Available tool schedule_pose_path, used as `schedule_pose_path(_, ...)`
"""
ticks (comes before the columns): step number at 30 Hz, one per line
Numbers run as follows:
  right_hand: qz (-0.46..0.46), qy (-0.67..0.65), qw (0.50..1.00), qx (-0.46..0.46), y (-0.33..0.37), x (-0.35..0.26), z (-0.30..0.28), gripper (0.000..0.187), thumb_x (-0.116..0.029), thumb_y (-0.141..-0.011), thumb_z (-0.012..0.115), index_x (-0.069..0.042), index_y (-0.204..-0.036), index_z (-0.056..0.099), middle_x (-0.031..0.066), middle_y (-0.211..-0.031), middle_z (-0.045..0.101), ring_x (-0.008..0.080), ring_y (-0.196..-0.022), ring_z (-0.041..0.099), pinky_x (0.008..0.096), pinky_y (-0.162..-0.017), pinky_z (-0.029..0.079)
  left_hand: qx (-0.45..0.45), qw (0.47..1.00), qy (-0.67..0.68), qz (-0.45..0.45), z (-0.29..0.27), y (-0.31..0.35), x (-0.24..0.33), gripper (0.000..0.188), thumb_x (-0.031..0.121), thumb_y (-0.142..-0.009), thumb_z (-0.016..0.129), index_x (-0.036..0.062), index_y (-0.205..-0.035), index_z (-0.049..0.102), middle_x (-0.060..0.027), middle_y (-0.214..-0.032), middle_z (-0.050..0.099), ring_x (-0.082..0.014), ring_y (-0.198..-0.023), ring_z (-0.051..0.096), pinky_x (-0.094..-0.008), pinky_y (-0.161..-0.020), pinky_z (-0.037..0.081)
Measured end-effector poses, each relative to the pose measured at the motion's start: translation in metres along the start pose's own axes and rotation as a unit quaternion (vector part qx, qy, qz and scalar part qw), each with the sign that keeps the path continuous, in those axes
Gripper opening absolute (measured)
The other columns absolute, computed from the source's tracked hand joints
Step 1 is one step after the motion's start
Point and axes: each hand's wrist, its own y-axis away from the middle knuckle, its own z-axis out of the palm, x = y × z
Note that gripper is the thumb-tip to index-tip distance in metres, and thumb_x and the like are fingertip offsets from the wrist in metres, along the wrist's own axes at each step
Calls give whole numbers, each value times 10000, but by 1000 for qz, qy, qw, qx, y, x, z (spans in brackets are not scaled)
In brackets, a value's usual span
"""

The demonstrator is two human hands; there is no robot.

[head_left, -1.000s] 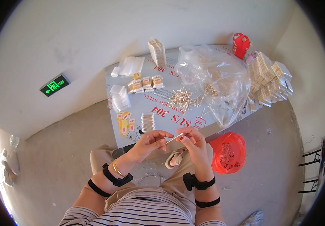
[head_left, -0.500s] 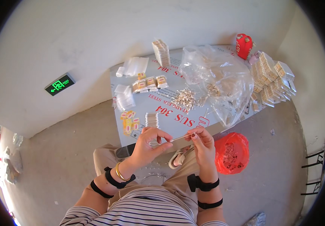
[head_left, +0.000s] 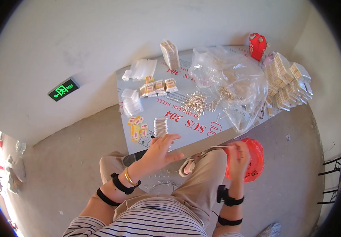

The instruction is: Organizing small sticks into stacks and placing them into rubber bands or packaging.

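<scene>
My left hand [head_left: 161, 152] is open, thumb and fingers apart, at the table's near edge. Just beyond it lies a neat row of cotton swabs [head_left: 161, 127], its near end partly behind the hand. My right hand [head_left: 239, 158], blurred by motion, pinches a single cotton swab [head_left: 219, 146] whose thin stick points left. Below and behind that hand is a red plastic bag [head_left: 255, 160], its opening spread, with small bits inside. Farther back on the table, a loose heap of cotton swabs [head_left: 196, 103] spreads beside a large clear plastic bag [head_left: 233, 79].
Small packs of swabs [head_left: 158, 87], clear empty sleeves [head_left: 131, 103] and yellow labels [head_left: 138, 128] lie on the left of the table [head_left: 170, 107]. A tall stack of packs [head_left: 169, 55] stands behind. Many wrapped packs [head_left: 291, 83] are piled right, near a red pouch [head_left: 257, 46].
My right hand has moved right and away from the left hand, carrying the swab to over the red bag. My left hand has let go of the swab's other end and opened.
</scene>
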Motion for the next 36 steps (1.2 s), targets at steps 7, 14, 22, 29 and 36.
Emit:
schedule_pose_path(7,64,409,905,93,10,117,-128,163,-82,-890,669,-4,-1033,655,126,-945,646,276,-898,620,375,-811,496,-35,987,-120,-97,13,-19,-106,453,383,-884,694,125,-1240,587,-77,-1274,594,-285,-1191,559,-466,-1019,358)
schedule_pose_path(14,44,255,966,-30,-25,140,-5,212,-146,-850,709,-41,-1032,681,149,-1000,653,346,-986,598,434,-856,481,17,974,-183,-135,33,-95,-181,299,295,-820,737,163,-1081,673,-48,-1148,623,-262,-1140,544,-435,-992,354)
schedule_pose_path(22,-36,220,936,-271,-96,156,216,113,-101,-819,682,-83,-929,702,88,-908,682,285,-907,665,415,-769,530,-68,950,-267,-146,59,-143,-221,177,270,-790,762,183,-918,675,-27,-975,582,-235,-1040,538,-412,-935,345)
schedule_pose_path(29,-112,429,829,-341,-116,167,255,66,-144,-843,646,-94,-859,686,92,-850,704,283,-836,688,422,-730,542,-125,942,-292,-110,62,-158,-241,81,217,-755,764,193,-801,703,-29,-975,602,-228,-1080,547,-418,-957,340)
schedule_pose_path(36,99,199,944,-245,-106,123,113,100,-140,-820,689,-58,-877,682,138,-790,693,308,-717,682,380,-628,514,-153,938,-290,-113,42,-178,-243,138,233,-762,771,184,-876,712,-33,-996,597,-229,-1099,552,-430,-962,353)
